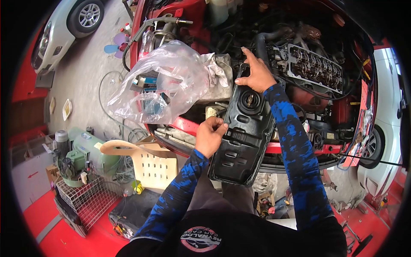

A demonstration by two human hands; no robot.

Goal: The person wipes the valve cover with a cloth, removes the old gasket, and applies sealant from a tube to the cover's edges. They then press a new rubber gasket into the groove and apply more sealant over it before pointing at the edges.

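A black valve cover (238, 150) is tilted in front of me, its lower end near my legs and its upper end over the car's front edge. My right hand (256, 73) grips the upper end, thumb on one side and fingers spread to the other. With thumb and fingers pinched together, my left hand (209, 135) is at the cover's left edge; whatever lies beneath those fingers is hidden. A round filler opening (249, 100) shows near the top of the cover. To the right, the engine's cylinder head (314, 66) is exposed, with its valve parts showing.
Clear plastic bag (171, 81), blue boxes (152, 100) and a whitish rag (216, 73) lie at the engine bay's left. Beyond are a spray gun (165, 23), a beige plastic chair (156, 169), a green compressor (92, 150) and a hose (102, 96) on the floor.
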